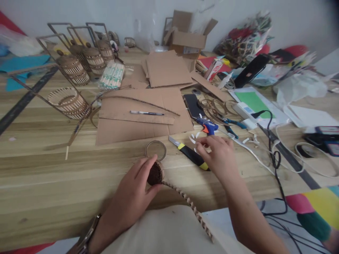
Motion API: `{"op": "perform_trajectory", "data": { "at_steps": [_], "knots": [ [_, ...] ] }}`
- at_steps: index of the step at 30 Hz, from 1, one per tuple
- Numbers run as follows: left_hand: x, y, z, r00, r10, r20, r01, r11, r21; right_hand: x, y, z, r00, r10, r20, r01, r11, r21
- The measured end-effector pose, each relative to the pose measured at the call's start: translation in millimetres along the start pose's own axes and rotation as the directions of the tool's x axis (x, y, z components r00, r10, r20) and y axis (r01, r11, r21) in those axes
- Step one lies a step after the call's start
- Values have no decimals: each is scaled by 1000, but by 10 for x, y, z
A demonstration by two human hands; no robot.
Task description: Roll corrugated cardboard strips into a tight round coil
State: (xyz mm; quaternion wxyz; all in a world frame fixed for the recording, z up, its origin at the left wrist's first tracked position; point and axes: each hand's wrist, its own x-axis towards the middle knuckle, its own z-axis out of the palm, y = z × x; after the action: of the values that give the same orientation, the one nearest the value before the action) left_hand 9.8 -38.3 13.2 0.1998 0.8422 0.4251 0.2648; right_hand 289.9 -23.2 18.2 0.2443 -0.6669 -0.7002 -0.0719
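Note:
My left hand (139,188) grips a small round dark-brown coil (155,173) near the table's front edge, fingers over its top and thumb beneath. From the coil a corrugated cardboard strip (189,203) trails down to the right over my lap. Just behind the coil lies a thin ring (156,151). My right hand (218,153) is over the table with thumb and fingers pinched together; what is between them, if anything, is hidden. Below it lies a black and yellow utility knife (192,155), blade out. White scraps (195,135) and a blue glue gun (208,125) are close to its fingertips.
Flat cardboard (143,130) bears a pen (147,113). A phone (194,105), pliers (234,123) and several hoops (218,106) lie to the right. Black cable (275,158) runs over the edge. Slatted baskets (70,102) stand left; an open box (188,38) is at the back.

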Motion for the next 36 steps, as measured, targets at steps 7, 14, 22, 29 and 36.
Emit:
{"op": "perform_trajectory", "data": {
  "at_steps": [7,14,22,29,36],
  "knots": [
    [-7,16,-3,999,30,-18,-30,1000,2,-4,488,48,947,308,95,-315,945,82],
    [-14,5,0,999,19,-37,-19,1000,-3,59,583,105,935,333,125,-351,920,173],
    [-31,6,11,998,-20,-66,17,999,-50,50,691,201,960,269,84,-280,942,183],
    [3,41,-58,992,-46,-116,30,991,-132,-58,116,-110,978,-195,-81,211,918,336],
    [-13,41,-93,990,-100,-95,80,978,-194,-178,-660,-415,868,-483,-113,405,558,725]
  ]
}}
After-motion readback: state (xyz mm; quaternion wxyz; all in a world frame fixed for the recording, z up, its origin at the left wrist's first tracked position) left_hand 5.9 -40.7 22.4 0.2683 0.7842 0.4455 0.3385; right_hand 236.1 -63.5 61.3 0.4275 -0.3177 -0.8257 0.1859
